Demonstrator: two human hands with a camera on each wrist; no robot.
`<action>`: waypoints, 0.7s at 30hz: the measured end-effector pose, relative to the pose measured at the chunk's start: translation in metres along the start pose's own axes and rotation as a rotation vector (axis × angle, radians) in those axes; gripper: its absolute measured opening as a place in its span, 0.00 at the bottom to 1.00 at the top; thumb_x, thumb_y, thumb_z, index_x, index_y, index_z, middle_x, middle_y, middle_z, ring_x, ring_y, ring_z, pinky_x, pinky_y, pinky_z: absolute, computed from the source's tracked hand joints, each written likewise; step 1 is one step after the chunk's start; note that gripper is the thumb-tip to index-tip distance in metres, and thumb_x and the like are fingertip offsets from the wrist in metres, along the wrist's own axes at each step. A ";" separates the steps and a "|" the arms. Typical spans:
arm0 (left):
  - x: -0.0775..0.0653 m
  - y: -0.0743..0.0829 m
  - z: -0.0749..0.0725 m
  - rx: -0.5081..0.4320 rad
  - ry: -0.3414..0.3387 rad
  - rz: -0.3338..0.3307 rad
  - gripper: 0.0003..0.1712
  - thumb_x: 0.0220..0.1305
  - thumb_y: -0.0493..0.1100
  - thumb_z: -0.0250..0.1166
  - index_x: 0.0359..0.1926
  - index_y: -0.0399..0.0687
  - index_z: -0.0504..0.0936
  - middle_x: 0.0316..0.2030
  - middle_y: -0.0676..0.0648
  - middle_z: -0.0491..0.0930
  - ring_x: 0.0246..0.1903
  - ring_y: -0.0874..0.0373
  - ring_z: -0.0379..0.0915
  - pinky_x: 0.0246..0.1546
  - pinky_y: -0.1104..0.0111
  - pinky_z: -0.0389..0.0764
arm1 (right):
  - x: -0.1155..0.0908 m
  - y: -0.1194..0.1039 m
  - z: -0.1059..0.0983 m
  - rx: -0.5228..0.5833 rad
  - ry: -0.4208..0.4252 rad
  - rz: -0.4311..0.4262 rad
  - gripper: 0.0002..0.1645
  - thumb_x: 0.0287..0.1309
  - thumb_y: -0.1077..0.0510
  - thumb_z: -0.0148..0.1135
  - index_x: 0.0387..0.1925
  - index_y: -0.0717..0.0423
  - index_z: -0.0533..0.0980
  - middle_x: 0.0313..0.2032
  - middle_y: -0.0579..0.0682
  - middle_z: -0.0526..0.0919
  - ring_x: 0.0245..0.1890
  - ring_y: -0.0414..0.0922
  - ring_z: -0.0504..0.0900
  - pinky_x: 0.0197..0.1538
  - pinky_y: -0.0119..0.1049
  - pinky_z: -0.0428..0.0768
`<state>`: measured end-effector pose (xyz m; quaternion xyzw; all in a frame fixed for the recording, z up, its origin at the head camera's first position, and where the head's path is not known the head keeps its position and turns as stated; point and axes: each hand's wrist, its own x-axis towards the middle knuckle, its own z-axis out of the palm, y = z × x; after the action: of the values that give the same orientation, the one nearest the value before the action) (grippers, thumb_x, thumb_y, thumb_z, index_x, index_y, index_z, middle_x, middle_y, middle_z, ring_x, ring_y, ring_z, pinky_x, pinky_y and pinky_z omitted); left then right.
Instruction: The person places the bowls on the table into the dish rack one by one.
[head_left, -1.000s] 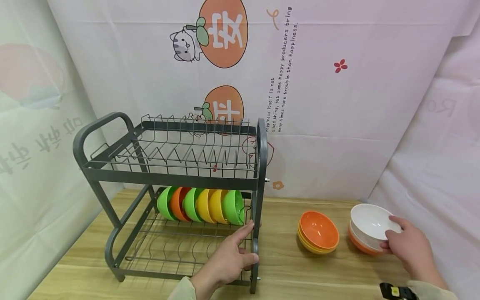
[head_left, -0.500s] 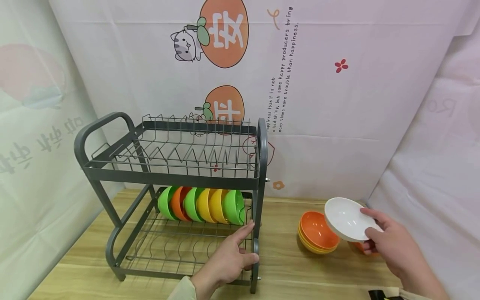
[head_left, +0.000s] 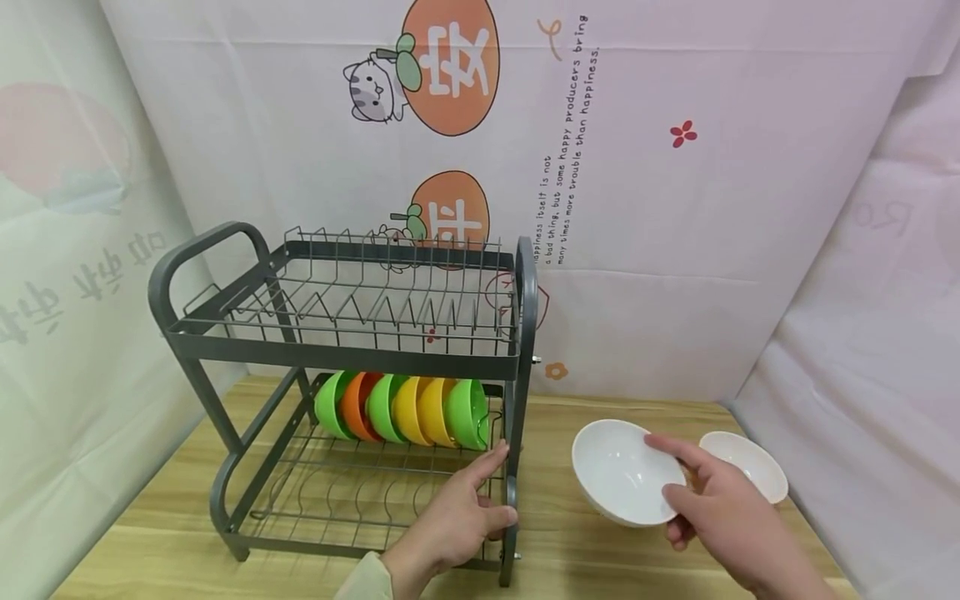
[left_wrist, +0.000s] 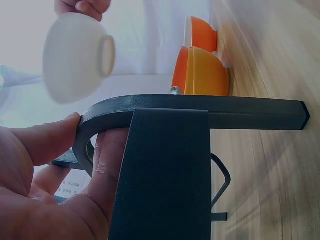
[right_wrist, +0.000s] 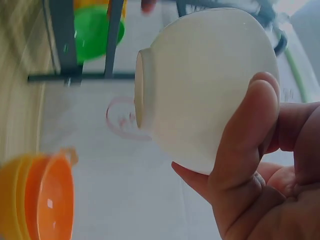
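Note:
My right hand (head_left: 723,500) pinches a white bowl (head_left: 626,473) by its rim, thumb on one side and fingers on the other, with the bowl tilted and off the table. In the right wrist view the bowl's foot (right_wrist: 143,90) faces the dish rack. My left hand (head_left: 457,521) grips the side frame of the two-tier dark grey dish rack (head_left: 345,357); the left wrist view shows thumb and fingers around its curved bar (left_wrist: 110,107). On the lower tier, green, orange and yellow bowls (head_left: 408,410) stand on edge in a row along the back.
A stack of orange and yellow bowls (left_wrist: 207,72) sits on the table right of the rack, hidden behind the held bowl in the head view. Further right stands another white bowl (head_left: 746,467), atop an orange one (left_wrist: 202,35). Printed white cloth (head_left: 637,208) hangs behind.
My right hand has lifted the top white bowl off the right-hand stack and carried it left, past the orange stack toward the rack. My left hand has stayed on the frame.

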<state>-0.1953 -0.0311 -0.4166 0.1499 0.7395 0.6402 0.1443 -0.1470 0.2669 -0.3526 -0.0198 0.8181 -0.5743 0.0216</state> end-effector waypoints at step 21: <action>-0.003 -0.001 0.003 0.057 0.022 0.059 0.44 0.60 0.31 0.70 0.75 0.50 0.63 0.75 0.44 0.53 0.29 0.55 0.74 0.24 0.70 0.77 | -0.016 -0.016 0.042 -0.077 -0.191 0.020 0.36 0.65 0.65 0.55 0.74 0.51 0.61 0.19 0.55 0.75 0.20 0.54 0.81 0.22 0.32 0.75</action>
<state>-0.1911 -0.0298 -0.4185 0.1685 0.7541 0.6246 0.1128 -0.1287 0.2232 -0.3514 -0.0670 0.8340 -0.5377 0.1043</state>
